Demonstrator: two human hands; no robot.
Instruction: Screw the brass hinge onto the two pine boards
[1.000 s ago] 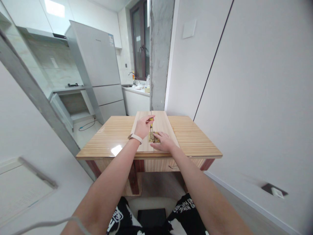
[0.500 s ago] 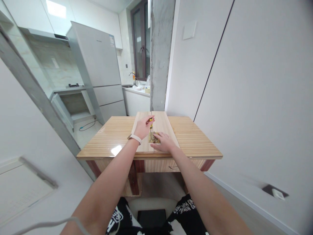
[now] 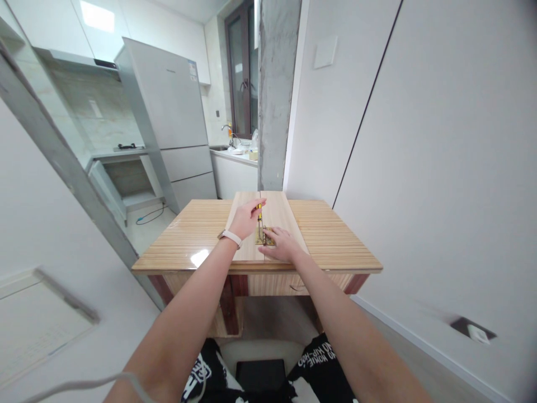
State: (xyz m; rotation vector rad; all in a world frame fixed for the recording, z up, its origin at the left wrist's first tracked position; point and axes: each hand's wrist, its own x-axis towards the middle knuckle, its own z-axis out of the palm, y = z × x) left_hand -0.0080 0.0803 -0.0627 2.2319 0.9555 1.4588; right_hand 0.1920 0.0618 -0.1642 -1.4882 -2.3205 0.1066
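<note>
"Any readable writing?"

"'HIP-HO' on the black trousers (image 3: 325, 374); the sticker (image 3: 193, 71) on the refrigerator (image 3: 163, 101) is too small."

"And the hands?"

"The left hand (image 3: 244, 220) grips a yellow-and-black screwdriver (image 3: 259, 212), tip at the brass hinge (image 3: 257, 239); the right hand (image 3: 283, 244) lies open on the hinge, across two boards (image 3: 276, 207) near the counter's (image 3: 184, 232) front edge."

"Beyond the back left corner?"

"A base cabinet (image 3: 131, 180) stands open."

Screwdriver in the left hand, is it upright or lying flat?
Upright: the screwdriver has its yellow handle up in the left hand, its thin shaft pointing down at the hinge.
</note>
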